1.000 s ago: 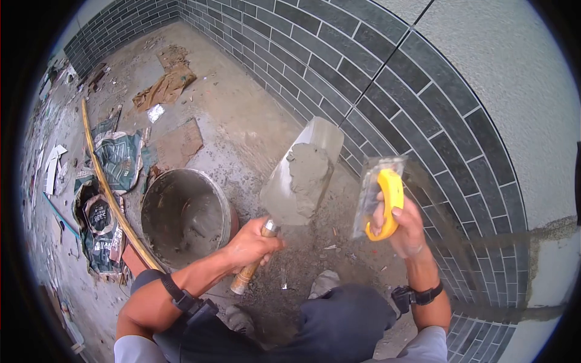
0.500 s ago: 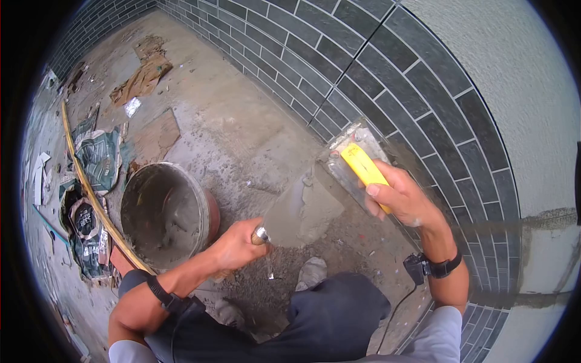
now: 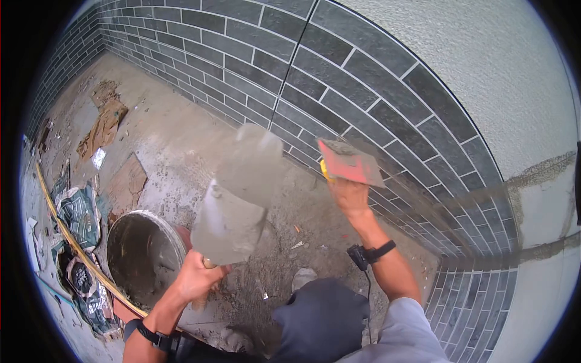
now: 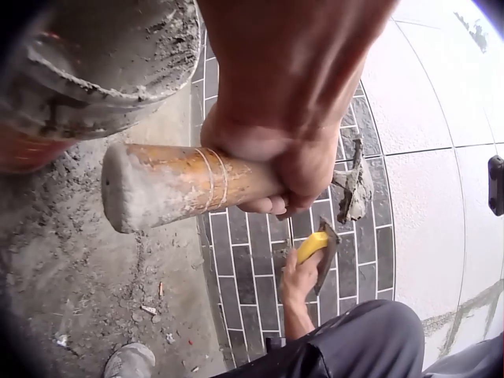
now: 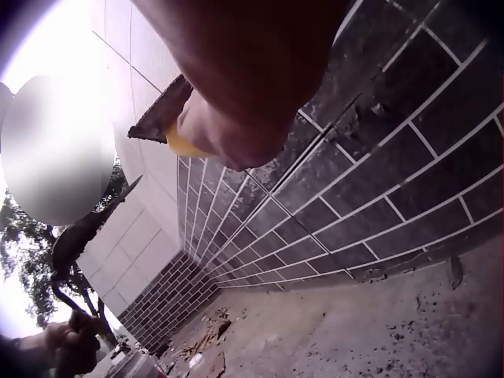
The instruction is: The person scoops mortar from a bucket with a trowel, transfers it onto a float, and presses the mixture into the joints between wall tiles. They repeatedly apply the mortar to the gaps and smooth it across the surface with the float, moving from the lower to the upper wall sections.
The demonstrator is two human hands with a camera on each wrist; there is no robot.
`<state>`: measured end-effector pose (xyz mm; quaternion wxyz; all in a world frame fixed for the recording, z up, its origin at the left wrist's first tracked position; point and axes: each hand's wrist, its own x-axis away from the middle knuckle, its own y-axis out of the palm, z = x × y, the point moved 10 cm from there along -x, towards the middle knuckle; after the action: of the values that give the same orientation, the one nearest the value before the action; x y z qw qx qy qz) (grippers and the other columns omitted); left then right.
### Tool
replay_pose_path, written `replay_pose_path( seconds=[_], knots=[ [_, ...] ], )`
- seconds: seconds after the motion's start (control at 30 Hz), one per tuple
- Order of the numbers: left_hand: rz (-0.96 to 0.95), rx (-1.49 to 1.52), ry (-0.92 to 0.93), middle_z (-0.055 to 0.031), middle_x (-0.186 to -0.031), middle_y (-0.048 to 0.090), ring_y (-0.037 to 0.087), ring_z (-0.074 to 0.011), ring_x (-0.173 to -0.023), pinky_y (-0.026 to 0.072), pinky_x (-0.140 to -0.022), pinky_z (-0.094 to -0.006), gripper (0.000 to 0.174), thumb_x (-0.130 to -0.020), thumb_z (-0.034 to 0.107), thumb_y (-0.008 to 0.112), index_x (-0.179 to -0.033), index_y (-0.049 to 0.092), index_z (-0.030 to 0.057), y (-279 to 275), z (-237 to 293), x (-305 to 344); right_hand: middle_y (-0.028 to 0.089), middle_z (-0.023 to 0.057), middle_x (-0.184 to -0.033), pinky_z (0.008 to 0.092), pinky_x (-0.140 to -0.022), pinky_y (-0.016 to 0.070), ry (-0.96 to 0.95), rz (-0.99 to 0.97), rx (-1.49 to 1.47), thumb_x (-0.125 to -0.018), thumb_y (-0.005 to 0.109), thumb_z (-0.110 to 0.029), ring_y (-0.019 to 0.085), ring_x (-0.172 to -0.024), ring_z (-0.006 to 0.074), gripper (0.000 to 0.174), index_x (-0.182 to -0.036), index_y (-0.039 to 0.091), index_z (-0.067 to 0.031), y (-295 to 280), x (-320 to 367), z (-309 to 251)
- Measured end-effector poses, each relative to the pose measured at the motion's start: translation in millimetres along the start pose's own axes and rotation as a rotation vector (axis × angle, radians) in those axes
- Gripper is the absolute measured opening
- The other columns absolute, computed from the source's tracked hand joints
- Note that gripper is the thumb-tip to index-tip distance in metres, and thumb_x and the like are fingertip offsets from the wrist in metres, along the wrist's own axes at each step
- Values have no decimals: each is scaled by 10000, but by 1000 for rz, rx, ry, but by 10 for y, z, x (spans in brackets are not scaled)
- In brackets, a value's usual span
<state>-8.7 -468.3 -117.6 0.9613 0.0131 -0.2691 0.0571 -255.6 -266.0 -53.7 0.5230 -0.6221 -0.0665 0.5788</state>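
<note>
My left hand [image 3: 200,278] grips the wooden handle [image 4: 193,185] of a broad metal trowel, its fingers wrapped round it. Grey mortar [image 3: 229,227] lies on the trowel's wide blade, which is held out over the floor and blurred towards its far end. In my right hand [image 3: 351,196] is a float [image 3: 354,163] with a yellow handle [image 4: 313,247]. Its flat face, reddish and smeared with grey, is turned up towards the head view, close beside the dark tiled wall [image 3: 339,94]. The two tools are apart.
A mortar-smeared bucket [image 3: 168,227] stands on the floor by my left forearm. Left of it lie a long wooden strip [image 3: 75,245], torn bags [image 3: 78,212] and a brown board [image 3: 128,181]. White wall panels rise above the tiles on the right.
The float has swung from near the trowel's blade towards the wall and turned over, so its face now shows. The trowel has shifted left, and the head view has turned right.
</note>
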Motion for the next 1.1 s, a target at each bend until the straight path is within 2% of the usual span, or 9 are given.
replay_pose_path(
  seconds=[0.27,0.33,0.37,0.53,0.6,0.73,0.87,1.0,1.1],
  knots=[
    [122,144,-29,10,-623,569,516,-83,-482,416,-451,-257,67,-846,58,682,-846,635,11,-258,-54,114,662,215,-945,483,-771,523,149,-145,11,-770,706,-157,657,-901,386,434,-1136,540,8,537,38,254],
    [115,139,-22,10,-608,563,517,-84,-481,416,-450,-259,72,-846,61,683,-842,634,9,-274,-49,152,654,221,-823,493,-670,504,342,-549,-97,-829,699,-182,647,-743,420,414,-1128,486,10,900,181,509],
    [117,139,-16,9,-603,561,517,-83,-479,415,-450,-259,75,-847,65,683,-840,634,9,-281,-20,164,641,211,-727,505,-601,488,275,-502,-111,-858,677,-197,635,-654,423,342,-1045,463,-7,849,125,491],
    [141,131,-3,7,-596,557,519,-83,-475,414,-450,-257,88,-852,78,683,-829,629,12,-337,36,200,643,216,-776,473,-661,512,295,-457,-27,-836,704,-199,647,-702,400,329,-1007,505,0,733,56,511],
    [121,117,10,6,-600,557,521,-85,-478,418,-452,-259,84,-851,78,685,-841,631,15,-347,46,203,642,210,-785,469,-668,515,140,-226,60,-829,711,-196,648,-711,396,346,-1030,518,10,565,-40,369],
    [125,153,1,3,-615,557,526,-90,-486,423,-452,-261,93,-848,75,687,-884,627,14,-349,49,215,652,247,-778,528,-636,486,221,-613,-153,-890,635,-271,644,-731,443,378,-1076,450,1,1018,-125,231],
    [131,169,3,-1,-646,559,530,-93,-496,427,-451,-261,155,-841,75,696,-953,613,7,-404,-10,227,669,255,-804,536,-649,493,325,-610,-189,-876,652,-232,651,-754,457,362,-1052,443,6,1057,-397,307],
    [147,209,-10,-5,-670,564,532,-94,-502,432,-457,-261,197,-835,74,699,-991,601,4,-460,2,294,670,252,-814,534,-651,493,311,-408,-85,-875,658,-232,658,-755,444,363,-1059,440,-7,895,-580,200],
    [157,224,2,-3,-672,557,528,-94,-501,434,-459,-262,210,-834,67,693,-1007,591,5,-481,3,296,670,261,-826,533,-671,498,246,-638,-201,-881,645,-277,661,-783,447,384,-1067,450,-3,1182,-648,-59]
  ],
)
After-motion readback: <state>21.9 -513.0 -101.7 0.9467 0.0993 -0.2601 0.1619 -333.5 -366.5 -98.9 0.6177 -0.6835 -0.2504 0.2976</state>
